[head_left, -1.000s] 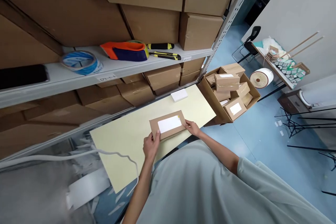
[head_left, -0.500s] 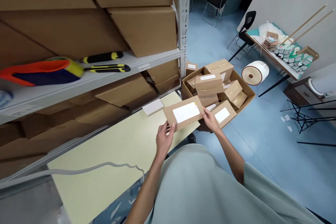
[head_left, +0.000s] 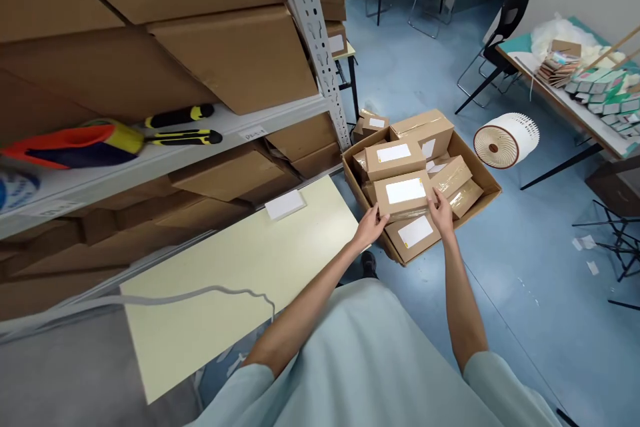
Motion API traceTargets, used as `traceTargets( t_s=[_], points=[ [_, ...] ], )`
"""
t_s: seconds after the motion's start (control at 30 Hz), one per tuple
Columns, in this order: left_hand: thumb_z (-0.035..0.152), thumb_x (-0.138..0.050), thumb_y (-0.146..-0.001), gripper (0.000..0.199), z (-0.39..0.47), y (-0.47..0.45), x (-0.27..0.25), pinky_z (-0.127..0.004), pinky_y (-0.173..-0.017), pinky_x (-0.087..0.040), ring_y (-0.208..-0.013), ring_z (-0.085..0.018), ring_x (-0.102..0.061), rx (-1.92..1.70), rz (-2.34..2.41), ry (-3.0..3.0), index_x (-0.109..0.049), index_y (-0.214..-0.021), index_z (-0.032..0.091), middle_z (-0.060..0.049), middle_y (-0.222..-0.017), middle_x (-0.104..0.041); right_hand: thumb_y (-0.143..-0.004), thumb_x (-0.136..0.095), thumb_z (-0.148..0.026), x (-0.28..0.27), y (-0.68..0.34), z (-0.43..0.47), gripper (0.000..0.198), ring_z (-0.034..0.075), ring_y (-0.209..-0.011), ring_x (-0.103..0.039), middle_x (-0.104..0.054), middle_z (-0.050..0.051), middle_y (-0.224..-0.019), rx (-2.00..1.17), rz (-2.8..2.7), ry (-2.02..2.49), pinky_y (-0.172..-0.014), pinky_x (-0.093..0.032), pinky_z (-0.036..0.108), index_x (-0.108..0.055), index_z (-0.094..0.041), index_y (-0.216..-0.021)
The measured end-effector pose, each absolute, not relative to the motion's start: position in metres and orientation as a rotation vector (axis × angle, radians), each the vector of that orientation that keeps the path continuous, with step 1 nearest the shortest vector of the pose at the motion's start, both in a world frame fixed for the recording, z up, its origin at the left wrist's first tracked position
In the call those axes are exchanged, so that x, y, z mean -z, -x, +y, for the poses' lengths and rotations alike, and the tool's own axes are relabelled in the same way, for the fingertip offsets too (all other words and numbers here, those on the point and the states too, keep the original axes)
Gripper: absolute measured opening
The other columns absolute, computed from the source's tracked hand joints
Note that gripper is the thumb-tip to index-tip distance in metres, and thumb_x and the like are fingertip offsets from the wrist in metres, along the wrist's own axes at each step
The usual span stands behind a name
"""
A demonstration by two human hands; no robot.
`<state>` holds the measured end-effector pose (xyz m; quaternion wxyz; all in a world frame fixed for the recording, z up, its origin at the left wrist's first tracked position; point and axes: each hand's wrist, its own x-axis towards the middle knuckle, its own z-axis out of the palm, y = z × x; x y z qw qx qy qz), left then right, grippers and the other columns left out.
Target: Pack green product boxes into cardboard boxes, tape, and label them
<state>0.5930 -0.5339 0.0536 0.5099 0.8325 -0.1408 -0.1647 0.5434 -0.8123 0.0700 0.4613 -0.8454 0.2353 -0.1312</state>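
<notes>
Between my two hands is a brown cardboard box with a white label on top, level over the pile in a large open carton. My left hand grips its near left corner, and my right hand grips its right end. Whether its underside rests on the boxes below cannot be seen. Another labelled box lies just in front of it, and one more labelled box lies behind it. Several taped boxes fill the rest of the carton, which stands on the floor.
A pale yellow table is on my left, with a stack of white labels and a grey cable. Shelving with a metal post holds cartons and box cutters. A white fan stands right of the carton.
Both hands have carried the labelled box away from beside the table's end, rightward over the open carton. My view has turned slightly to the left and down.
</notes>
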Motion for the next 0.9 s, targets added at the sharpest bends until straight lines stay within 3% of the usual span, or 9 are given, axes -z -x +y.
traceTargets(
  t_s=[0.13, 0.23, 0.33, 0.43, 0.63, 0.9],
  points=[
    [0.044, -0.069, -0.103, 0.072, -0.532, -0.584, -0.047, -0.056, -0.121, -0.059, -0.142, -0.036, -0.069, 0.485, -0.31, -1.982, -0.052, -0.168, 0.016, -0.023, -0.16, -0.065, -0.099, -0.047, -0.087, -0.063, -0.549, -0.805, 0.097, 0.044, -0.146, -0.067, -0.072, 0.033, -0.151, 0.415, 0.515, 2.179, -0.128, -0.05, 0.065, -0.072, -0.005, -0.146],
    [0.042, -0.07, -0.103, 0.07, -0.508, -0.573, -0.053, -0.054, -0.123, -0.058, -0.148, -0.036, -0.067, 0.452, -0.313, -1.96, -0.054, -0.167, 0.019, -0.023, -0.171, -0.056, -0.103, -0.051, -0.085, -0.069, -0.546, -0.788, 0.091, 0.047, -0.149, -0.063, -0.069, 0.034, -0.151, 0.658, 0.481, 2.3, -0.127, -0.048, 0.072, -0.074, -0.006, -0.143],
    [0.046, -0.067, -0.107, 0.057, -0.464, -0.56, -0.066, -0.053, -0.12, -0.062, -0.147, -0.033, -0.069, 0.334, -0.257, -1.95, -0.064, -0.159, 0.023, -0.019, -0.165, -0.062, -0.111, -0.055, -0.07, -0.09, -0.547, -0.752, 0.07, 0.046, -0.15, -0.061, -0.068, 0.03, -0.153, 0.76, 0.35, 2.352, -0.127, -0.046, 0.072, -0.073, -0.012, -0.145],
    [0.044, -0.066, -0.108, 0.048, -0.412, -0.547, -0.082, -0.051, -0.113, -0.067, -0.141, -0.031, -0.072, 0.185, -0.11, -1.937, -0.069, -0.151, 0.024, -0.017, -0.157, -0.068, -0.113, -0.059, -0.059, -0.115, -0.555, -0.697, 0.053, 0.041, -0.148, -0.064, -0.071, 0.024, -0.151, 0.653, 0.101, 2.32, -0.126, -0.049, 0.069, -0.074, -0.018, -0.143],
    [0.045, -0.067, -0.108, 0.042, -0.329, -0.518, -0.115, -0.047, -0.113, -0.066, -0.139, -0.027, -0.073, -0.131, 0.243, -1.919, -0.072, -0.145, 0.025, -0.014, -0.151, -0.072, -0.115, -0.06, -0.052, -0.135, -0.577, -0.573, 0.044, 0.035, -0.143, -0.068, -0.075, 0.019, -0.147, 0.333, -0.316, 2.17, -0.123, -0.054, 0.064, -0.074, -0.021, -0.143],
    [0.038, -0.065, -0.112, 0.025, -0.265, -0.468, -0.172, -0.047, -0.118, -0.062, -0.139, -0.025, -0.073, -0.504, 0.351, -1.848, -0.077, -0.13, 0.025, -0.012, -0.143, -0.077, -0.116, -0.062, -0.045, -0.169, -0.548, -0.436, 0.037, 0.032, -0.142, -0.07, -0.078, 0.015, -0.145, 0.163, -0.75, 2.002, -0.121, -0.058, 0.058, -0.074, -0.025, -0.145]
  ],
)
